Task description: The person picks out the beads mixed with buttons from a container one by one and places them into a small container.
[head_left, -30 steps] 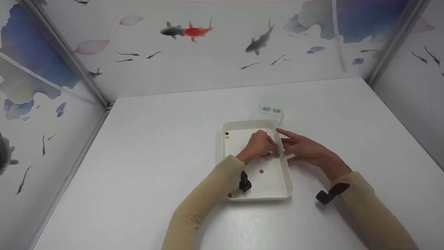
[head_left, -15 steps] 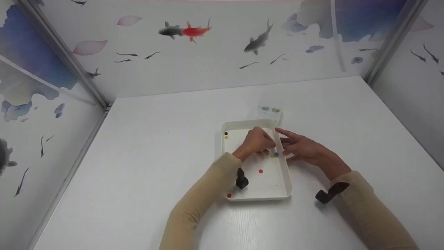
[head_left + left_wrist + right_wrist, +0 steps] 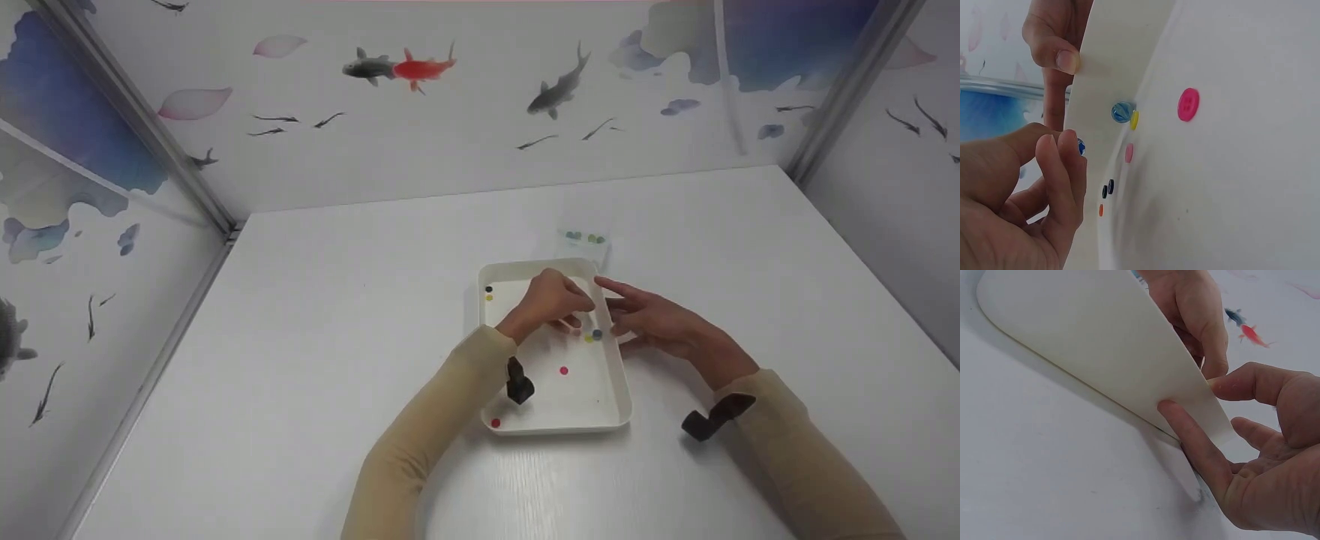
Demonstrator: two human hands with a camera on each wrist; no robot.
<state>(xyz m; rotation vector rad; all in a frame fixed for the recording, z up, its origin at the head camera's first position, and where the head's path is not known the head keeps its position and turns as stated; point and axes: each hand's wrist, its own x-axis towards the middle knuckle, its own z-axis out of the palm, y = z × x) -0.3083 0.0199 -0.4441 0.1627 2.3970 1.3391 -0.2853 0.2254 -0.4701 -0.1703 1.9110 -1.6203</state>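
Note:
Over the right side of a white tray [image 3: 525, 430], my left hand [image 3: 553, 296] pinches a blue glass marble [image 3: 1081, 147], mostly hidden by the fingertips. My right hand [image 3: 664, 322] is outside the tray, with its thumb at the rim and a finger against the outer wall. Below the left hand, another blue marble [image 3: 1122, 112] lies by the side wall, beside a yellow button [image 3: 1135, 120]. A bright pink button [image 3: 1188, 104] and a pale pink button [image 3: 1129, 153] lie on the tray floor. Two dark buttons [image 3: 1111, 186] and an orange button [image 3: 1101, 210] sit farther along the wall.
A clear bag [image 3: 585, 246] with several greenish and bluish round pieces lies behind the tray. A red button [image 3: 496, 423] sits in the tray's near left corner, a black one [image 3: 489, 289] in the far left. Printed panels [image 3: 465, 135] enclose the white table [image 3: 337, 300].
My left hand has lifted slightly up and to the left, uncovering the blue marble and yellow button by the wall. The right hand stays at the tray's side.

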